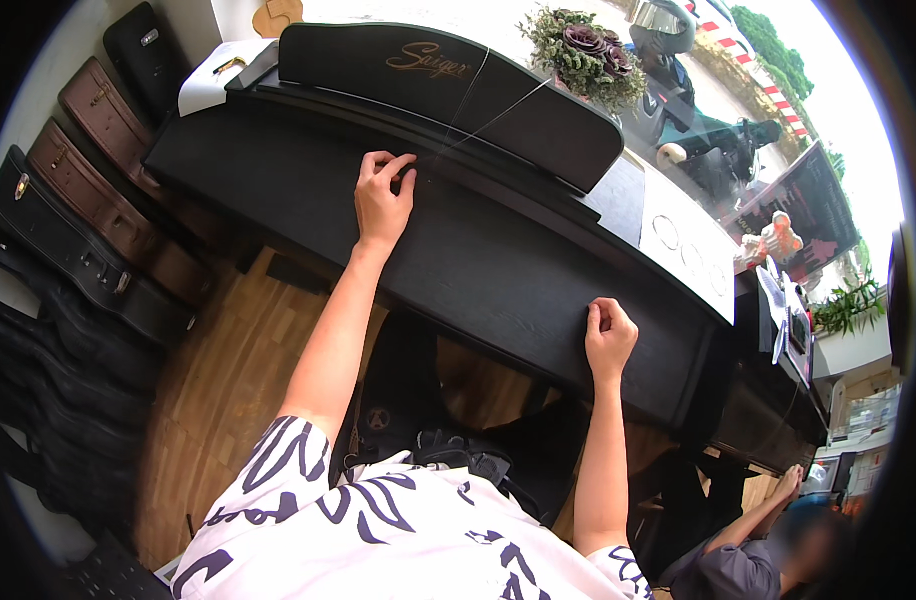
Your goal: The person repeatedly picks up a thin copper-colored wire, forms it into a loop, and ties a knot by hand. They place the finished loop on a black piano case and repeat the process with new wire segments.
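Over the left part of a black piano's closed lid (498, 255), my left hand (382, 205) is raised with its fingers curled into a pinch. A thin string (513, 104) runs from those fingertips up across the black music rest (368, 68) in a loose, springy bend. Farther right and nearer to me, my right hand (611, 338) is closed, thumb against the curled fingers, just above the lid's front part. Whatever it may hold is too small to see. Three thin coiled rings (666, 232) lie on a white sheet (650, 250) at the piano's right end.
A potted flower arrangement (588, 55) stands behind the music rest. Upright instrument cases (73, 225) line the left side. White paper (213, 85) with a small gold item lies at the far left. Another person (743, 570) sits at the lower right, hands at a second dark piano.
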